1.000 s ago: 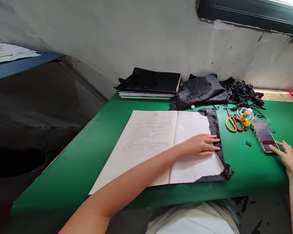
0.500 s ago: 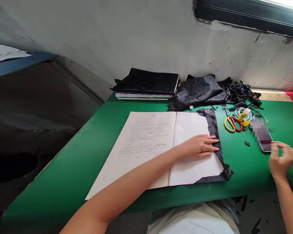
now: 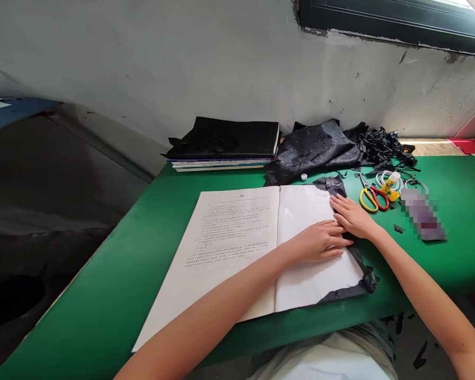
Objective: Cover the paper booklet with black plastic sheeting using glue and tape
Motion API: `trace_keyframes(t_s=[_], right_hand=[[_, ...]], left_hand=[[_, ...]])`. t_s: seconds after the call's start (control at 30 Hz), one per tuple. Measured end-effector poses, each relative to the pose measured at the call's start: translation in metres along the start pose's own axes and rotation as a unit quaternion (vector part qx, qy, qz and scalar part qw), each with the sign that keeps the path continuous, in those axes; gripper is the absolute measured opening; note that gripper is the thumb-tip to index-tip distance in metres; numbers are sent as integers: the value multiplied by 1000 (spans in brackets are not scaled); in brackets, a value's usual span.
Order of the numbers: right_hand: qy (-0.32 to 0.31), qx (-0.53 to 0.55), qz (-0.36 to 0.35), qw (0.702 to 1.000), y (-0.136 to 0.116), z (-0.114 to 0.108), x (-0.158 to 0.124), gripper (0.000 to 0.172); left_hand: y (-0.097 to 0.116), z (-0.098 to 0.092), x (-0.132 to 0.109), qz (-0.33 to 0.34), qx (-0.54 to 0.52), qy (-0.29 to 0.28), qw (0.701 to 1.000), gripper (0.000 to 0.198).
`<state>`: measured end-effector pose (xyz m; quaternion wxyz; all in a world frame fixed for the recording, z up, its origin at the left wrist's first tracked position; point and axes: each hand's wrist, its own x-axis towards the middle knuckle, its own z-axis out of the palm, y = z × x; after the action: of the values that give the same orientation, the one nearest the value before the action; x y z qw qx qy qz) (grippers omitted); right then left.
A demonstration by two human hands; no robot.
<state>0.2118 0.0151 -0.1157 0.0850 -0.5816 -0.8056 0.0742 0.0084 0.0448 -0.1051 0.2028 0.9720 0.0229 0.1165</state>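
An open book [image 3: 233, 227] is laid near the front edge of the green counter [image 3: 119, 264], with its printed page at left and its white inside panel [image 3: 303, 208] at right, edged by folded black wrapping [image 3: 334, 184]. The left hand [image 3: 322, 241] is laid flat on the panel, fingers spread. The right hand [image 3: 352, 216] is held flat and open just beside it, over the wrapped edge. Scissors [image 3: 369, 190] and a glue stick [image 3: 390, 183] are placed farther right; stacked books [image 3: 229, 140] are set along the back edge.
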Motion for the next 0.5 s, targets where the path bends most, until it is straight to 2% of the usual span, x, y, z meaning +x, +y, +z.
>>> trace_keyframes(t_s=[0.17,0.27,0.4,0.5], right_hand=[[-50,-29,-2,998,2,-1,-4,62],[-47,-35,-7,998,4,2,-6,63],[14,-25,-19,999,3,6,-10,61],[115,-8,-43,992,1,-2,-20,54]], left_hand=[[1,0,0,3,-3,6,1000,39],[1,-1,0,4,-2,-1,1000,39],[1,-3,1,7,-5,-7,1000,39],[1,-3,0,1,1,-12,1000,40]])
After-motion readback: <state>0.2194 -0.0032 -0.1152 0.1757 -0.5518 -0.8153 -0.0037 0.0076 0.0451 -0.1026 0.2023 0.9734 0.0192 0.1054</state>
